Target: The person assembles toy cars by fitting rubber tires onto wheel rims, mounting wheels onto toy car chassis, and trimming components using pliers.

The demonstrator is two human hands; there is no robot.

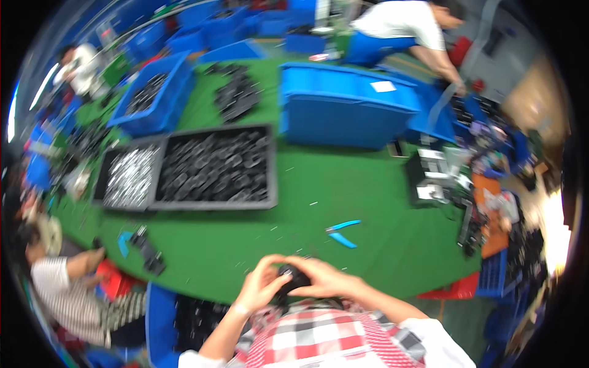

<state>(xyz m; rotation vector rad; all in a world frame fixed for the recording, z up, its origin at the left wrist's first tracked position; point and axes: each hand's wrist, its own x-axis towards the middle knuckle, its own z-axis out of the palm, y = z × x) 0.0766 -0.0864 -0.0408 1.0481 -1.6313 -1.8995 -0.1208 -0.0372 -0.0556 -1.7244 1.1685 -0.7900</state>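
Note:
At the near edge of the green table, my two hands come together around a small round black plastic part [296,277]. My left hand [262,287] grips it from the left with curled fingers, and my right hand [325,279] wraps it from the right. Fingers cover much of the part, and blur hides its details. Blue-handled nippers [342,233] lie on the cloth just beyond my right hand. Farther off to the left stands a dark tray [273,184] of round black parts, joined to a smaller grey tray [98,195] of shiny silvery pieces.
A large blue bin [343,119] stands at the far middle, another blue bin [175,101] at the far left. Black parts [238,95] are heaped between them. A black box [423,178] sits to the right. One person [67,294] sits at left; another [405,27] leans over bins.

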